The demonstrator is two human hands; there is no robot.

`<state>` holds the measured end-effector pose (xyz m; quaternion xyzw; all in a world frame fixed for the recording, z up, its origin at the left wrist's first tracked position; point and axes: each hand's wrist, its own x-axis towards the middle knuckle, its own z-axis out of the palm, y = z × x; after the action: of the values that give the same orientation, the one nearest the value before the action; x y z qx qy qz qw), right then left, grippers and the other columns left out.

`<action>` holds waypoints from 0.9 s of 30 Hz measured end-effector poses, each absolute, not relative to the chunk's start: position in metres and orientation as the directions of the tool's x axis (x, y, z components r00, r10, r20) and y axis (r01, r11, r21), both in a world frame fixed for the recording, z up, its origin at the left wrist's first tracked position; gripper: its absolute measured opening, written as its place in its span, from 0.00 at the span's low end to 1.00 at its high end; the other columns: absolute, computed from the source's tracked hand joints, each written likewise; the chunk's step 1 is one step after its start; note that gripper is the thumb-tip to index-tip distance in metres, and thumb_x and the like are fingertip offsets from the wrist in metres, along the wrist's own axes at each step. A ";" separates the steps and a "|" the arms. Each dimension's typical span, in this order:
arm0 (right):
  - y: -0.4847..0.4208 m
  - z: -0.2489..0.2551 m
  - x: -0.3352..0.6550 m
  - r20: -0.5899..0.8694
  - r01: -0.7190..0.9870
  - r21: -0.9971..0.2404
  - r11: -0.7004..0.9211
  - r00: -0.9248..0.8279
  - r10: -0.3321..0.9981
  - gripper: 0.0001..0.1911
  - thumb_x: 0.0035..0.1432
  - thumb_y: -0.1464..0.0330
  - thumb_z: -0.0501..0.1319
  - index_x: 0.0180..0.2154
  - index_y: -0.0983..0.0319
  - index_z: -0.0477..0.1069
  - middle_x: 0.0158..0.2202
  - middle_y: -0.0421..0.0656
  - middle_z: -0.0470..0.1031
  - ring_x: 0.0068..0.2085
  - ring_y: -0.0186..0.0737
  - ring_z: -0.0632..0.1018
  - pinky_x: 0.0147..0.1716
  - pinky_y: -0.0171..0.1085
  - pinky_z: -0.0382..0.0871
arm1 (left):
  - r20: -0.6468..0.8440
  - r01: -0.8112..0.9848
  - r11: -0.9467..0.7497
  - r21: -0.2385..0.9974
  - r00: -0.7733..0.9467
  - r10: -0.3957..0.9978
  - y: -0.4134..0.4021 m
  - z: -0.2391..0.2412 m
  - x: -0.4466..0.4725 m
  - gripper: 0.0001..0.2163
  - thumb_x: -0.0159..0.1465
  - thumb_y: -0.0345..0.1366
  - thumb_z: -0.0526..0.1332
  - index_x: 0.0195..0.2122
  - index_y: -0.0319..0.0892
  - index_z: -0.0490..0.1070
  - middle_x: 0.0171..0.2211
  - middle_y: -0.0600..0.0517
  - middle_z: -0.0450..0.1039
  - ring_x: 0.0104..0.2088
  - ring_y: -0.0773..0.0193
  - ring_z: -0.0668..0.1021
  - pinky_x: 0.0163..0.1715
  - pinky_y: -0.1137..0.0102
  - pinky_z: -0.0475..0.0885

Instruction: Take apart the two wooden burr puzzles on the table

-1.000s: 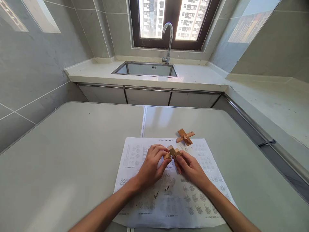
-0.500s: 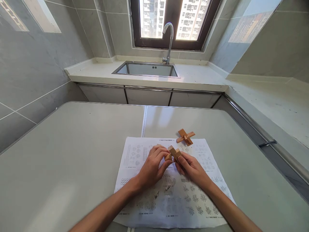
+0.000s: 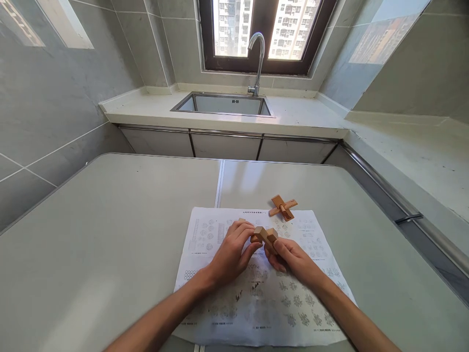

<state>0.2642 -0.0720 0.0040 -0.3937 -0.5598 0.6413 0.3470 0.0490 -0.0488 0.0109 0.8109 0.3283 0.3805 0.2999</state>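
Small light-brown wooden blocks with squared ends are held by both hands above a large white paper sheet printed with rows of dark line drawings [image 3: 264, 313]. By the left hand [image 3: 230, 250], a short orange-brown wooden block [image 3: 255, 239] is pinched, the thumb being set below it and the fingertips above. By the right hand [image 3: 293, 257], a pale tan notched wooden piece [image 3: 272, 235] is gripped between thumb and fingers, its squared ends turned upward. The two pieces are brought together between the fingertips – whether they are interlocked or merely touching cannot be told, since their meeting point is partly covered. Beyond the left knuckles, a small tan wooden end [image 3: 242, 220] is partly hidden.

A reddish-brown cross-shaped assembly of flat wooden bars [image 3: 283, 208] is placed at the far edge of the sheet, to the right of centre – partly over the paper, partly over the pale grey smooth-topped table [image 3: 110, 234]. The sheet is laid flat beneath both hands, and its near part is crossed by both forearms.

Past the table, a rectangular stainless-steel sink [image 3: 223, 104] is set into a cream-white counter [image 3: 311, 108], with a curved chrome tap [image 3: 261, 58] mounted behind it, before a dark-brown-framed window [image 3: 264, 24].
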 end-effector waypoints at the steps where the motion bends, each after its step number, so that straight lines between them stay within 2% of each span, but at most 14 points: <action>1: -0.072 0.003 0.264 -0.116 -0.020 -0.990 -0.141 -0.461 0.880 0.32 0.70 0.41 0.52 0.30 0.61 0.68 0.21 0.37 0.65 0.23 0.34 0.63 0.26 0.37 0.57 | 0.419 0.309 -0.605 0.734 0.496 0.761 -0.049 0.011 0.049 0.04 0.74 0.33 0.58 0.44 0.44 0.72 0.45 0.44 0.77 0.55 0.51 0.74 0.56 0.54 0.73; 5: -0.074 0.002 0.265 -0.110 -0.028 -0.990 -0.140 -0.476 0.872 0.32 0.72 0.43 0.52 0.26 0.60 0.66 0.20 0.37 0.64 0.23 0.35 0.64 0.28 0.38 0.59 | 0.439 0.309 -0.630 0.713 0.504 0.744 -0.049 0.011 0.049 0.03 0.73 0.34 0.60 0.41 0.44 0.71 0.44 0.44 0.77 0.54 0.50 0.74 0.57 0.53 0.73; 15: -0.074 0.002 0.268 -0.099 -0.030 -0.991 -0.131 -0.501 0.860 0.30 0.70 0.43 0.56 0.28 0.60 0.67 0.20 0.36 0.64 0.23 0.34 0.63 0.27 0.37 0.57 | 0.444 0.287 -0.629 0.723 0.505 0.740 -0.049 0.011 0.049 0.03 0.72 0.35 0.62 0.40 0.44 0.72 0.44 0.44 0.77 0.52 0.52 0.74 0.57 0.53 0.73; 19: -0.075 0.003 0.267 -0.085 0.025 -0.996 -0.083 -0.482 0.872 0.29 0.71 0.44 0.55 0.28 0.60 0.67 0.20 0.36 0.64 0.23 0.34 0.63 0.26 0.36 0.57 | 0.439 0.280 -0.620 0.733 0.502 0.746 -0.050 0.012 0.049 0.03 0.72 0.34 0.62 0.40 0.44 0.71 0.43 0.46 0.78 0.51 0.53 0.74 0.57 0.54 0.72; 24: -0.081 0.000 0.257 -0.033 0.215 -0.973 0.083 -0.485 0.874 0.26 0.66 0.48 0.64 0.26 0.59 0.63 0.21 0.35 0.61 0.24 0.33 0.60 0.25 0.35 0.52 | 0.435 0.278 -0.584 0.763 0.447 0.781 -0.048 0.008 0.049 0.04 0.70 0.32 0.63 0.37 0.44 0.70 0.42 0.46 0.78 0.49 0.54 0.76 0.55 0.54 0.72; 27: -0.084 0.000 0.253 0.009 0.226 -0.964 0.139 -0.497 0.868 0.27 0.68 0.49 0.61 0.25 0.60 0.63 0.22 0.35 0.59 0.25 0.33 0.59 0.25 0.35 0.51 | 0.433 0.277 -0.569 0.774 0.422 0.796 -0.048 0.007 0.049 0.06 0.69 0.33 0.65 0.35 0.44 0.69 0.42 0.47 0.78 0.50 0.54 0.76 0.55 0.55 0.73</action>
<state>0.2534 -0.0838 -0.0003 -0.3966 -0.6894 0.5226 0.3071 0.0494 -0.0482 0.0069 0.7829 0.3428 0.4139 0.3134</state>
